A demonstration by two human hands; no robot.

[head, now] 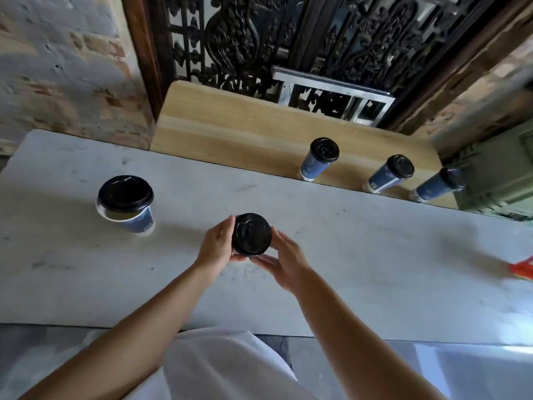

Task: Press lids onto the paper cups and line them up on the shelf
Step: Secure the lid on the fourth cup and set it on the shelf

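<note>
Left hand (216,249) and right hand (284,262) clasp the lidded cup (251,234) above the desk (375,255). Uneven pressure may leave the lid unseated or crush the cup wall.

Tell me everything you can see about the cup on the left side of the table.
The left cup is a dark blue paper cup with a white rim, standing upright and alone on the pale grey table. A black plastic lid rests loosely on top, shifted off-centre so the near part of the white rim shows; it does not look pressed on. Neither hand touches it. It casts a soft shadow toward the left.
</note>
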